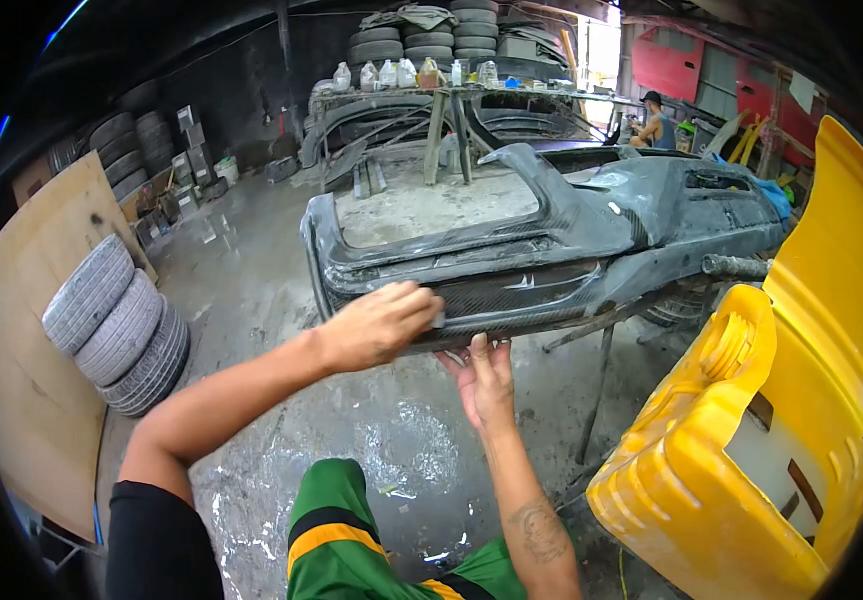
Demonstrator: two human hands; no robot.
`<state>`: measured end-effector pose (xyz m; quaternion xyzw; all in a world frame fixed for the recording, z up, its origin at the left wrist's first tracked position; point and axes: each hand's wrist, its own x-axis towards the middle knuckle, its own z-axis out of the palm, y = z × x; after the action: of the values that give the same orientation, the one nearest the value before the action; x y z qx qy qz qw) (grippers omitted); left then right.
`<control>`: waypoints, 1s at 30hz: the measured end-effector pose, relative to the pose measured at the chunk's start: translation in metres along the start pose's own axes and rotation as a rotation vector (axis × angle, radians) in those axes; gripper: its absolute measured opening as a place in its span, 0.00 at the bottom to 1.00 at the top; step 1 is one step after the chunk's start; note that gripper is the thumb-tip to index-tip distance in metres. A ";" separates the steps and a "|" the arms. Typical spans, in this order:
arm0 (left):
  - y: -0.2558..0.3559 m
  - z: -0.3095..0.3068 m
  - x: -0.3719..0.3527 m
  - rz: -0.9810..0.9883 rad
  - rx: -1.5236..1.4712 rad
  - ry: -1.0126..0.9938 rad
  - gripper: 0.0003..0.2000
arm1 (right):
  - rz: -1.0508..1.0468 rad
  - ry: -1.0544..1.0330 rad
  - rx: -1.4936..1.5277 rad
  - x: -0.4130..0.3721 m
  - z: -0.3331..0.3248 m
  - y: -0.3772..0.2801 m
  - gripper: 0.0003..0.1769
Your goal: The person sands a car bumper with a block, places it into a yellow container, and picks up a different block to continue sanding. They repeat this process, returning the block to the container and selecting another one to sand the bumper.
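A dark grey car bumper (551, 290) with carbon-fibre weave lies across a stand in front of me. My left hand (383, 325) is closed at its near left lower edge, fingers bent down. A small grey piece (438, 319) shows at those fingertips; its kind is too small to tell. Just right of it, my right hand (486, 380) grips the bumper's lower edge, thumb up against it and the other fingers partly hidden beneath.
A yellow moulded body part (681, 470) stands close on my right. Stacked tyres (131, 330) lean by a wooden board (26, 370) at left. Behind the bumper, a workbench (511, 93) carries several bottles. Another person (657, 125) is at the far right. The concrete floor is wet.
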<state>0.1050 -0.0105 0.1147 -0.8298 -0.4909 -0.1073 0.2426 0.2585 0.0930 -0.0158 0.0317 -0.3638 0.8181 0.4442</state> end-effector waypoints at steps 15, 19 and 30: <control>-0.004 0.001 0.005 0.029 0.053 -0.018 0.18 | 0.043 -0.013 -0.064 -0.002 -0.010 0.004 0.25; 0.020 0.013 0.080 0.150 0.003 0.064 0.20 | 0.015 0.013 -0.050 -0.001 -0.004 0.006 0.25; 0.012 0.009 0.063 0.195 0.032 0.060 0.22 | 0.009 0.003 -0.076 -0.004 -0.001 0.003 0.26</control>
<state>0.1461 0.0374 0.1299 -0.8660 -0.4022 -0.1001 0.2797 0.2589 0.0900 -0.0202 0.0121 -0.3939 0.8057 0.4421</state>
